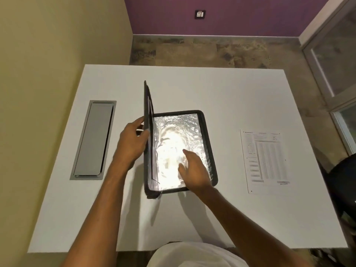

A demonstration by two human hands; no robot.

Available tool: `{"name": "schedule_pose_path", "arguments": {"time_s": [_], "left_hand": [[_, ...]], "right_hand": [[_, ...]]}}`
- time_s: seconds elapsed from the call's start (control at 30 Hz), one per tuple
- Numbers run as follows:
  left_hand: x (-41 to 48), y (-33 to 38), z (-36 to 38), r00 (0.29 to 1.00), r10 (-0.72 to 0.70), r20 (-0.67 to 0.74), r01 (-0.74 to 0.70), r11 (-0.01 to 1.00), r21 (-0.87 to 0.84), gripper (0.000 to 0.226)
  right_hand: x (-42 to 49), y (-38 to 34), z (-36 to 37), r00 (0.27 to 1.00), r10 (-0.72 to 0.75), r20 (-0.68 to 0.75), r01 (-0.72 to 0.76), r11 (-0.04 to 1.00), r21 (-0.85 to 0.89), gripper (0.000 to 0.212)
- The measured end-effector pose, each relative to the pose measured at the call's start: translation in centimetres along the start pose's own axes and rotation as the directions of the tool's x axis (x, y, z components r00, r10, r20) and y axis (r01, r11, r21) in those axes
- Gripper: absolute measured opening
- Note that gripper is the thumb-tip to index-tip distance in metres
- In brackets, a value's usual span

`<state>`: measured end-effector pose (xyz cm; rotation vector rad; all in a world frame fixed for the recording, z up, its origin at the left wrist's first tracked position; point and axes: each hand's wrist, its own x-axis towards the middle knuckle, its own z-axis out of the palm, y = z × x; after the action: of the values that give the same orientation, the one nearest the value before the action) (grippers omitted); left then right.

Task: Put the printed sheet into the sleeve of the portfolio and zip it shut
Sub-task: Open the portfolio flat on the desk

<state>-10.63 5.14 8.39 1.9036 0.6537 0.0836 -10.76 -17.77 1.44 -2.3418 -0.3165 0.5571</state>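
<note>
A black zip portfolio (209, 139) lies unzipped in the middle of the white table (221, 89). Its right half lies flat and shows a shiny clear plastic sleeve (173, 132) that glares under the light. My left hand (133, 143) grips the left cover (148, 112) and holds it nearly upright. My right hand (194, 168) rests flat on the sleeve with its fingers spread. The printed sheet (264, 160) lies flat on the table to the right of the portfolio, apart from both hands.
A grey cable hatch (93, 139) is set into the table at the left. A beige wall runs along the left side and a purple wall with a socket (200, 14) stands at the back. A dark chair (344, 182) shows at the right edge.
</note>
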Motion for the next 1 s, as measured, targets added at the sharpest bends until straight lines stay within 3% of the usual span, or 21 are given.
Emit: {"name": "schedule_pose_path", "arguments": {"time_s": [0.13,0.3,0.5,0.67,0.83,1.0], "left_hand": [[0.6,-2.1,-3.6,0.996,-0.083,0.043,0.086,0.994,-0.064,0.039],[1.6,-4.6,-7.5,0.986,-0.14,0.089,0.149,0.983,-0.108,0.041],[4.1,-9.1,-10.0,0.97,-0.216,-0.113,0.208,0.975,-0.076,0.034],[5.3,-13.0,-9.7,0.874,-0.329,-0.358,0.344,0.939,-0.025,0.037],[4.8,-14.9,-8.4,0.884,-0.134,-0.449,0.3,0.898,0.322,0.039],[3.4,-15.8,-5.5,0.873,-0.134,-0.469,0.406,0.732,0.547,0.021]], "right_hand": [[-0.1,5.7,0.9,0.972,0.149,0.183,-0.078,0.935,-0.347,0.072],[-1.3,8.8,1.5,0.961,0.225,0.162,-0.08,0.785,-0.614,0.08],[-1.6,8.0,1.6,0.95,0.284,0.132,-0.151,0.784,-0.603,0.074],[-1.5,7.9,1.7,0.941,0.316,0.122,-0.197,0.804,-0.561,0.069],[-1.2,8.0,2.3,0.94,0.325,0.1,-0.219,0.803,-0.554,0.072],[-1.0,7.9,2.8,0.931,0.353,0.091,-0.254,0.807,-0.533,0.075]]}}
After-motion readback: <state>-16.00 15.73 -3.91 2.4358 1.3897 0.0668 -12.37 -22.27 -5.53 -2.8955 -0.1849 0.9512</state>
